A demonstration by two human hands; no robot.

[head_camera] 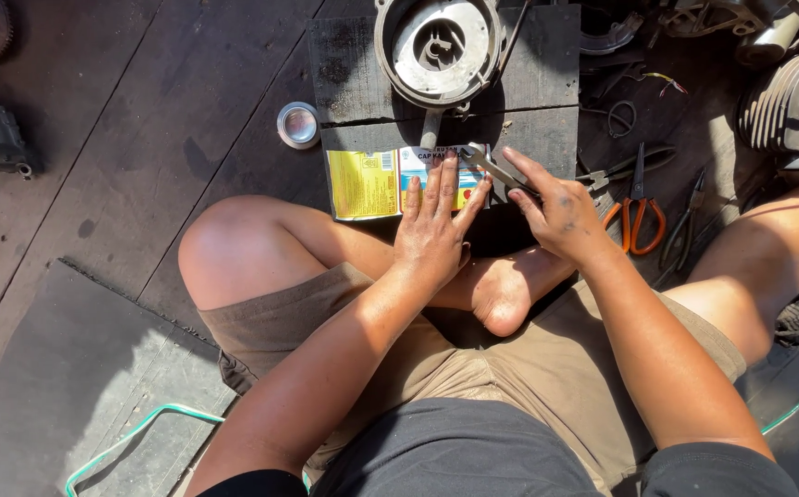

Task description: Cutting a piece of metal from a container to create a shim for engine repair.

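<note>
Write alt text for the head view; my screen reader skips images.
A seated person's left hand presses a flattened yellow-and-blue printed card onto a dark board, while the right hand holds a metal tool at its edge. Orange-handled scissors and a round metal housing lie nearby.

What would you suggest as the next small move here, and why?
Probably draw the blade a little further along the card toward the body. The left hand lies flat on the card, pinning it to the board, and the right hand holds the blade with its tip at the card's far edge.
</note>
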